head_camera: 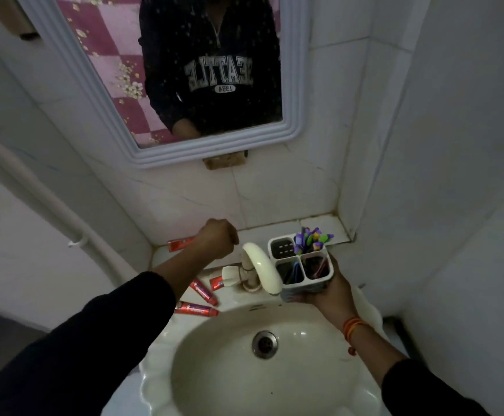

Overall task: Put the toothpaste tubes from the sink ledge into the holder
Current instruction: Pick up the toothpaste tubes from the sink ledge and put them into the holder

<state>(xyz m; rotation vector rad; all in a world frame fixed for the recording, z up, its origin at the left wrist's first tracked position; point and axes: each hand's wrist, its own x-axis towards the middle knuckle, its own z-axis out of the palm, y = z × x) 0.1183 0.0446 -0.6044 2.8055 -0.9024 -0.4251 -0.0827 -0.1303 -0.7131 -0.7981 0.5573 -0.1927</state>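
Note:
A white four-compartment holder (283, 284) with toothbrushes in it is gripped from below by my right hand (327, 291), right of the tap. My left hand (216, 237) is closed over the right end of a red toothpaste tube (181, 244) that lies on the tiled ledge behind the sink. Three more red tubes lie on the sink's left rim: one (216, 283) beside the tap handle, one (203, 292) slanted below it, one (196, 309) nearest the basin. The holder's back-left compartment looks empty.
A cream tap (262, 267) arches over the basin between my hands. The white sink (160, 385) with its metal drain (264, 344) fills the lower middle. A framed mirror (151, 151) hangs above, and tiled walls close in on both sides.

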